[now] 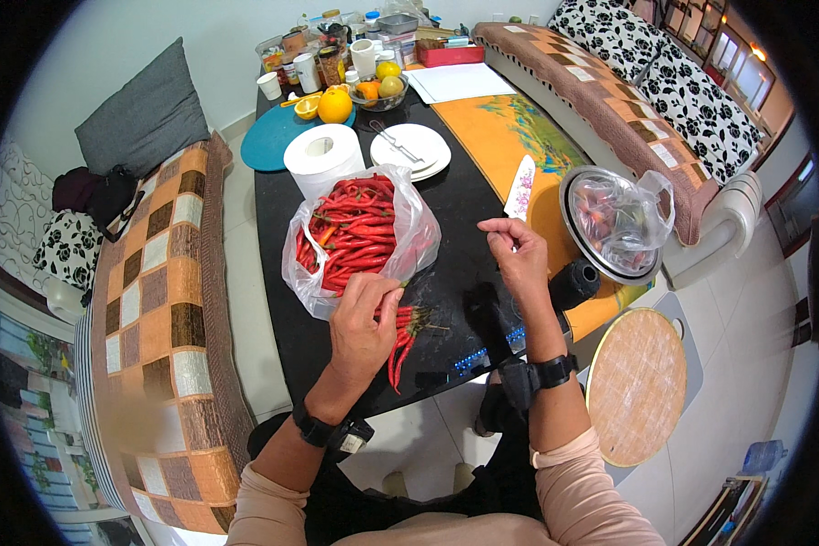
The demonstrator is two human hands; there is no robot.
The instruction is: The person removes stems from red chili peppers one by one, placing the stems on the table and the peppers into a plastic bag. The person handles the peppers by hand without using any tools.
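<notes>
My left hand [363,331] is at the near edge of a white plastic bag [420,232] packed with red chilli peppers [355,235]. Its thumb and fingers are drawn together; whether a pepper or thread is between them cannot be seen. Partly under that hand, a small bunch of red chillies [404,338] lies on the black tabletop, stems to the right. My right hand [522,259] is raised over the table with curled fingers, close to a knife [521,188] with a floral white blade. The knife's handle is mostly hidden behind this hand. A spool of black thread [575,283] stands beside my right wrist.
A steel bowl [568,198] holding a filled plastic bag stands right. Behind the chillies are a paper roll [324,160], white plates [433,153], a teal board [263,147] with oranges, and a glass fruit bowl [385,102]. A round wooden board [638,385] is lower right.
</notes>
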